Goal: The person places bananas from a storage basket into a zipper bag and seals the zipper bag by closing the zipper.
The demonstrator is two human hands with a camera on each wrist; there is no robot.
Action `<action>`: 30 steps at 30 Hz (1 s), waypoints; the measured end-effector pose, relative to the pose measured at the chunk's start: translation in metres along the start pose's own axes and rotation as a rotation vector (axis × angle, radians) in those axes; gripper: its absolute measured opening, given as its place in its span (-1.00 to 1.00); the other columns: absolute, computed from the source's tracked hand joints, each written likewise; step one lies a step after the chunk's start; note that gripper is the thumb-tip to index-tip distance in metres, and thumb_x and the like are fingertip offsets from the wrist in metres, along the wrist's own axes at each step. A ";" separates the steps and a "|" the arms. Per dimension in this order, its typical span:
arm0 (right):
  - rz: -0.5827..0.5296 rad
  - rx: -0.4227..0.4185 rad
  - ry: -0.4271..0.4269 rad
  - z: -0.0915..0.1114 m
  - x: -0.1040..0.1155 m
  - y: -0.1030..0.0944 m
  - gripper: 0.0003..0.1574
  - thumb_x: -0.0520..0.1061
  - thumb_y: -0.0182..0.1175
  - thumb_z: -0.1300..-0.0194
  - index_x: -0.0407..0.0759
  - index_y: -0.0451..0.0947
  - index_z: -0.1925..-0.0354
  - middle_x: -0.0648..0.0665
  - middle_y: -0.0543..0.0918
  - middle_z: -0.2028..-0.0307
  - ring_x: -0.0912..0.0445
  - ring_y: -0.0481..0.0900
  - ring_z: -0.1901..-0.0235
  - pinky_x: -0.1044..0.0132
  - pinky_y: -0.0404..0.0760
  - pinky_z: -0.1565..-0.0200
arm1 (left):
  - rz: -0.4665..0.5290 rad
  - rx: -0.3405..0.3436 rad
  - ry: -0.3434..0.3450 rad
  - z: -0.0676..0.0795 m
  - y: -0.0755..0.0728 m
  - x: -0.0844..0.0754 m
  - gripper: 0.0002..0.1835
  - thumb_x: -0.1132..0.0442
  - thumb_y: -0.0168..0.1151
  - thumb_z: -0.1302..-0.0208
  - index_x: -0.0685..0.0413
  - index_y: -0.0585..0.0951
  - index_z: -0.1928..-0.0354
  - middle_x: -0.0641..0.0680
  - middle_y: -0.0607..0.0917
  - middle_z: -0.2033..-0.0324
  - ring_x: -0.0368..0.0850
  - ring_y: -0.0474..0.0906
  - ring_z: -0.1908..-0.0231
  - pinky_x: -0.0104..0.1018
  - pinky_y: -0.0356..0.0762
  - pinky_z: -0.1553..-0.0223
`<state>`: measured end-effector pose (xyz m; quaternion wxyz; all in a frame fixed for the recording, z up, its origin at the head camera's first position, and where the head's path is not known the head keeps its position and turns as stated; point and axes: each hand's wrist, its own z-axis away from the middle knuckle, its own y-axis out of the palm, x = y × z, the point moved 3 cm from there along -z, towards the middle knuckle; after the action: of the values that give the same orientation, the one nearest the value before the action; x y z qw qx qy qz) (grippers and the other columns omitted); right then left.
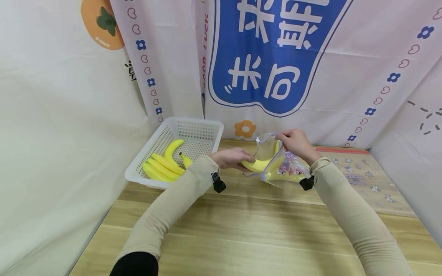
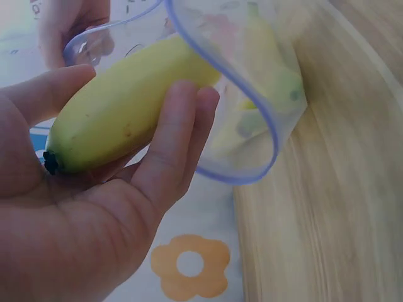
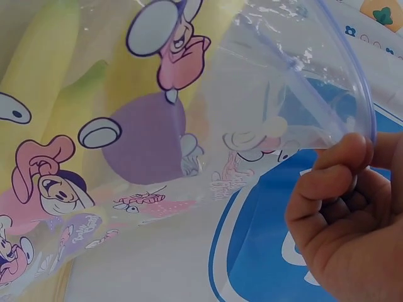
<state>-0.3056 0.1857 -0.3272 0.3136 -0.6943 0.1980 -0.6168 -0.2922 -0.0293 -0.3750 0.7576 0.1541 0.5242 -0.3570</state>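
Note:
My left hand [image 1: 232, 157] grips a yellow banana [image 2: 126, 104] near its dark-tipped end, the fingers bent round its side. The banana's far end reaches into the mouth of a clear zip bag [image 1: 281, 168] with a purple rim and cartoon prints. With thumb and fingertips my right hand [image 1: 296, 142] pinches the bag's rim [image 3: 365, 107], and the mouth stands wide. Other bananas [image 3: 41, 69] show through the bag's printed wall. To the left, several bananas [image 1: 162, 168] lie in a white plastic basket [image 1: 138, 174]; my left sleeve covers part of it.
A flat clear bag [image 1: 366, 184] with a red top strip and small prints lies on the wooden table [image 1: 241, 237] at the right. Behind stands a printed cloth [image 1: 228, 115] with a blue sign, and plain cloth [image 1: 69, 134] hangs on the left.

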 end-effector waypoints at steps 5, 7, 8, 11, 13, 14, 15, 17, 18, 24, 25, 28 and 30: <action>0.002 -0.004 -0.001 0.000 0.001 0.000 -0.60 0.00 0.01 -0.37 -0.22 0.67 0.15 -0.11 0.47 0.72 0.13 0.36 0.66 0.32 0.37 0.59 | 0.080 0.009 -0.003 -0.008 0.007 0.002 -0.69 0.32 0.06 -0.37 0.37 0.47 -0.06 0.18 0.54 0.16 -0.01 0.54 0.18 -0.10 0.48 -0.08; 0.001 -0.003 -0.001 0.000 0.001 0.000 -0.60 0.00 0.01 -0.37 -0.22 0.68 0.16 -0.07 0.46 0.73 0.13 0.36 0.66 0.32 0.37 0.58 | 0.105 0.013 -0.006 -0.010 0.010 0.002 -0.69 0.31 0.06 -0.36 0.38 0.46 -0.06 0.19 0.55 0.16 0.05 0.56 0.13 -0.10 0.48 -0.08; 0.001 -0.003 -0.002 -0.001 0.001 0.000 -0.60 0.00 0.01 -0.37 -0.22 0.68 0.17 -0.05 0.45 0.74 0.13 0.36 0.66 0.32 0.37 0.57 | 0.116 0.010 -0.007 -0.012 0.011 0.002 -0.68 0.31 0.07 -0.36 0.39 0.46 -0.05 0.20 0.55 0.16 0.07 0.56 0.12 -0.11 0.49 -0.07; 0.004 -0.002 -0.007 -0.001 0.001 0.000 -0.60 0.01 0.01 -0.37 -0.22 0.68 0.20 -0.02 0.43 0.75 0.13 0.36 0.66 0.31 0.37 0.57 | 0.135 0.001 -0.013 -0.016 0.014 0.003 -0.68 0.32 0.06 -0.35 0.41 0.45 -0.05 0.21 0.57 0.17 0.09 0.58 0.10 -0.14 0.51 -0.05; 0.008 -0.005 -0.012 -0.001 0.001 0.000 -0.61 0.01 0.01 -0.36 -0.22 0.68 0.21 -0.03 0.44 0.76 0.13 0.36 0.67 0.31 0.36 0.58 | 0.140 -0.009 -0.017 -0.018 0.014 0.004 -0.68 0.32 0.06 -0.35 0.42 0.45 -0.05 0.20 0.57 0.19 0.06 0.59 0.13 -0.16 0.52 -0.03; 0.008 -0.005 -0.015 -0.001 0.001 0.000 -0.61 0.00 0.01 -0.36 -0.22 0.68 0.21 -0.03 0.44 0.76 0.13 0.36 0.68 0.32 0.36 0.59 | 0.143 -0.014 -0.018 -0.020 0.014 0.005 -0.69 0.32 0.06 -0.35 0.42 0.46 -0.04 0.20 0.58 0.20 0.03 0.60 0.17 -0.16 0.52 -0.02; 0.008 -0.005 -0.017 -0.001 0.001 0.000 -0.60 0.00 0.02 -0.37 -0.22 0.68 0.20 -0.05 0.45 0.75 0.14 0.36 0.68 0.32 0.36 0.59 | 0.145 -0.018 -0.018 -0.021 0.014 0.006 -0.69 0.32 0.07 -0.35 0.42 0.46 -0.03 0.19 0.59 0.21 0.02 0.60 0.19 -0.15 0.52 -0.02; 0.007 -0.005 -0.019 -0.001 0.001 -0.001 -0.60 0.00 0.02 -0.37 -0.23 0.68 0.18 -0.06 0.45 0.75 0.14 0.35 0.69 0.32 0.36 0.60 | 0.153 -0.024 -0.016 -0.024 0.014 0.008 -0.69 0.30 0.09 -0.35 0.41 0.47 -0.01 0.19 0.60 0.23 -0.01 0.60 0.24 -0.14 0.52 -0.03; 0.004 -0.005 -0.019 -0.001 0.001 -0.001 -0.60 0.00 0.02 -0.37 -0.23 0.68 0.18 -0.06 0.45 0.75 0.14 0.35 0.69 0.32 0.36 0.60 | 0.152 -0.026 -0.015 -0.026 0.014 0.009 -0.70 0.29 0.10 -0.35 0.40 0.48 0.00 0.18 0.60 0.24 -0.03 0.60 0.25 -0.13 0.51 -0.04; 0.002 -0.004 -0.018 0.000 0.002 -0.001 -0.61 0.00 0.02 -0.37 -0.22 0.68 0.18 -0.10 0.46 0.74 0.12 0.36 0.69 0.31 0.37 0.59 | 0.176 -0.006 -0.002 -0.029 0.018 0.009 -0.65 0.19 0.06 -0.41 0.39 0.46 -0.02 0.19 0.60 0.20 -0.01 0.60 0.20 -0.10 0.47 -0.09; 0.002 -0.006 -0.017 0.000 0.002 -0.001 -0.61 0.00 0.02 -0.37 -0.22 0.68 0.19 -0.12 0.46 0.73 0.12 0.36 0.68 0.31 0.37 0.59 | 0.183 -0.004 -0.002 -0.028 0.019 0.008 -0.64 0.18 0.04 -0.42 0.39 0.45 -0.03 0.20 0.60 0.19 0.00 0.60 0.18 -0.10 0.47 -0.09; -0.006 -0.011 -0.012 0.000 0.001 -0.002 -0.62 0.00 0.03 -0.37 -0.21 0.68 0.21 -0.15 0.47 0.72 0.11 0.37 0.69 0.30 0.38 0.59 | 0.220 -0.007 -0.005 -0.029 0.021 0.008 -0.64 0.19 0.01 -0.43 0.38 0.41 -0.07 0.23 0.59 0.15 0.06 0.59 0.12 -0.10 0.46 -0.09; -0.009 -0.010 -0.014 0.001 0.001 -0.002 -0.62 0.00 0.03 -0.37 -0.21 0.68 0.21 -0.16 0.47 0.72 0.12 0.37 0.69 0.30 0.38 0.59 | 0.240 -0.008 -0.007 -0.030 0.022 0.007 -0.66 0.22 0.01 -0.42 0.36 0.40 -0.07 0.25 0.58 0.15 0.07 0.57 0.11 -0.10 0.46 -0.10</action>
<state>-0.3051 0.1863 -0.3253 0.3090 -0.7008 0.1957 -0.6124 -0.2961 0.0014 -0.3969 0.7972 0.2116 0.5010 -0.2623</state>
